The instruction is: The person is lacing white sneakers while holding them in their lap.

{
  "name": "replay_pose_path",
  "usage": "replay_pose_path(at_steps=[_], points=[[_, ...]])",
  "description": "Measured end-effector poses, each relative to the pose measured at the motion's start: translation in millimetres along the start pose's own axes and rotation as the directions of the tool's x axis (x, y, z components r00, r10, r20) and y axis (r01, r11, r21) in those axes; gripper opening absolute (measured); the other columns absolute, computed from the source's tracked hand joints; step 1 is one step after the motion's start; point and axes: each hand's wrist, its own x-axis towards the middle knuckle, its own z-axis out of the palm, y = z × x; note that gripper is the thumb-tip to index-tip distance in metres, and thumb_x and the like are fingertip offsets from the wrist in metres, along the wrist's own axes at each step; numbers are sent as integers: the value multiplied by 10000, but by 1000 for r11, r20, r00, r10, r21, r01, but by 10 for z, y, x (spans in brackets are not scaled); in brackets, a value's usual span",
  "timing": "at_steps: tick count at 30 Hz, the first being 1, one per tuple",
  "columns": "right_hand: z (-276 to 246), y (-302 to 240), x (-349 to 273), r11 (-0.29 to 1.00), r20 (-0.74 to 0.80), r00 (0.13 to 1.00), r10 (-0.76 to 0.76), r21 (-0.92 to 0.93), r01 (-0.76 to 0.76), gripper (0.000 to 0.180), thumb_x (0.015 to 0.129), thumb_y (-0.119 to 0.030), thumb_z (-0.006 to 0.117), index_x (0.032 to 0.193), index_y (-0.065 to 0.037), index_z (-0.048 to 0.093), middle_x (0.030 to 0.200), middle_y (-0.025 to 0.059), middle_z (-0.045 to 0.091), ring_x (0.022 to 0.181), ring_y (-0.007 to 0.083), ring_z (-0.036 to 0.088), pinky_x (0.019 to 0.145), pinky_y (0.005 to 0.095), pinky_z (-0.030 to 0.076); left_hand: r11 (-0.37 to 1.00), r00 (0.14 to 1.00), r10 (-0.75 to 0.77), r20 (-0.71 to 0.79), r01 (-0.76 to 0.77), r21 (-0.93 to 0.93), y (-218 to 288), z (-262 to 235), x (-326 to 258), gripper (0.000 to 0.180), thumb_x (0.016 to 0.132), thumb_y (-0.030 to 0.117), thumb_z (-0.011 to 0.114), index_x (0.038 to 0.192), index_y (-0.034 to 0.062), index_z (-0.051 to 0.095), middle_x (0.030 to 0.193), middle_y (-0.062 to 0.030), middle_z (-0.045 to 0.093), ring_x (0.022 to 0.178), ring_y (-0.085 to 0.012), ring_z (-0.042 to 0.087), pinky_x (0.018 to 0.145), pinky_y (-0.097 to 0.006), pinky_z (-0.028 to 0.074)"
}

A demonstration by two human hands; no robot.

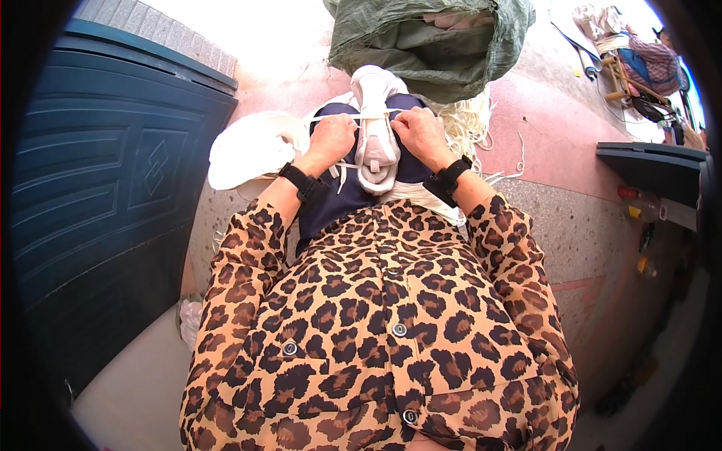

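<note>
A white sneaker [374, 90] rests on my lap between my knees, its toe pointing away and its heel opening toward me. A white shoelace [367, 116] stretches across its upper. To the left of the shoe, my left hand [333, 138] is closed on one side of the lace. My right hand [422, 134] is closed on the other side, with the lace drawn taut between the two fists. Below my left hand, a loose lace end [342, 177] hangs beside the sneaker. Black straps circle both wrists.
A green woven sack [421, 49] stands open ahead. Loose white laces [470, 124] are heaped at the right; a white bundle [244, 150] sits at the left. A blue panelled door [113, 165] flanks my left side. Another person [650, 68] sits far right, near a dark bench [647, 165].
</note>
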Motion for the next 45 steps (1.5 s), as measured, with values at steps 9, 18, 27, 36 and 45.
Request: replay_pose_path(at_steps=[9,18,27,36,45], points=[[1,23,15,999,22,1000,17,39,-17,182,747,-248,570,744,-94,666,757,94,604,794,273,553,701,421,402,996,996,-77,-44,78,30,57,61,26,201,796,198,517,781,10,586,738,-214,589,750,-374,571,682,-433,446],[1,11,-6,996,-12,1000,-9,88,10,205,755,-237,550,707,-67,653,740,116,609,763,298,556,690,428,412,999,987,-41,-156,44,20,143,66,-14,250,776,259,562,711,23,611,693,-179,596,690,-342,587,639,-408,463],[-36,-12,-73,987,106,984,-144,-51,150,228,835,-237,479,792,-32,568,833,163,538,832,333,511,731,424,394,950,997,3,-82,23,313,412,-11,-316,247,788,265,554,891,42,576,874,-117,579,902,-294,490,714,-456,411],[107,181,-36,981,107,987,-124,166,105,190,811,-173,479,775,-3,555,785,194,533,794,357,517,703,443,400,987,996,60,-73,-49,150,299,-5,-217,166,777,157,506,857,37,588,848,-134,586,867,-310,515,705,-447,429],[107,154,-31,985,74,987,-139,111,131,193,795,-165,459,752,-14,571,797,202,559,792,358,537,694,452,418,859,931,355,87,-362,362,519,13,142,115,711,151,605,775,56,597,815,-101,561,842,-274,520,696,-394,434]])
